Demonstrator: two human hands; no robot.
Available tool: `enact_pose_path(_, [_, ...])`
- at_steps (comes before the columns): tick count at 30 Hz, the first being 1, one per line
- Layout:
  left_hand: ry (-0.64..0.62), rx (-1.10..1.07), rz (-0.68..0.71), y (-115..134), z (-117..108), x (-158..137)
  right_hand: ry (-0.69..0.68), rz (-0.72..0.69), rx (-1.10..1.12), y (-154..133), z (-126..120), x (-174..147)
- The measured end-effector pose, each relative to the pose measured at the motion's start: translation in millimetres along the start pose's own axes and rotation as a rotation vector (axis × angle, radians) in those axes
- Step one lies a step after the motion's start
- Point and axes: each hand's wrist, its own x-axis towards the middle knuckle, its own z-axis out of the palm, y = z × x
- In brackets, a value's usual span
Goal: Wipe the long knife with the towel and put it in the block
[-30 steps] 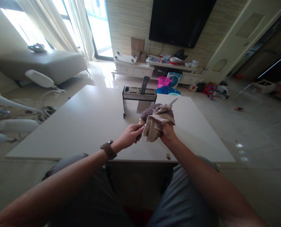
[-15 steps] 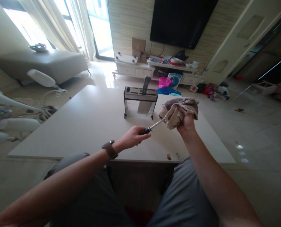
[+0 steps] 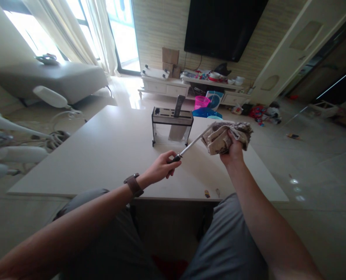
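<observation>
Room: pale tiled floor [image 3: 278, 171], with a large black flat television [image 3: 219, 29] on a beige striped wall [image 3: 158, 23] above a long white cabinet [image 3: 175, 89]; a pink mesh basket [image 3: 201, 102] stands before it.
Tabletop: a broad, smooth white table [image 3: 103, 155] spans the middle, right in front of the person's knees.
Knife stand: a black-and-grey slotted frame with clear sides [image 3: 161, 112] is upright on the table, a wide-bladed knife with a black handle [image 3: 178, 105] slotted in it.
Steel rod: a slim, silvery rod with a black handle [image 3: 192, 146] slants above the table, in front of the stand; its far end meets the cloth's left edge, whether over or under a fold I cannot tell.
Left hand: the left hand [image 3: 162, 167] has its fingers wrapped around the rod's handle.
Right hand: the right hand [image 3: 233, 151] grips a bunched beige and grey-brown cloth [image 3: 219, 138], thumb in front; the fingers behind are hidden.
Near edge: a small yellow-and-dark piece [image 3: 207, 193] lies by the rim.
</observation>
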Motion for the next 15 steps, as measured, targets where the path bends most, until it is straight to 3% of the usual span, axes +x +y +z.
enact_pose_path(4, [-0.016,-0.136,0.026,1,-3,5,-0.003,0.116,-0.036,15,15,-21])
enact_pose_path(15, [-0.039,-0.190,0.009,2,1,6,-0.296,0.340,-0.237,54,51,-104])
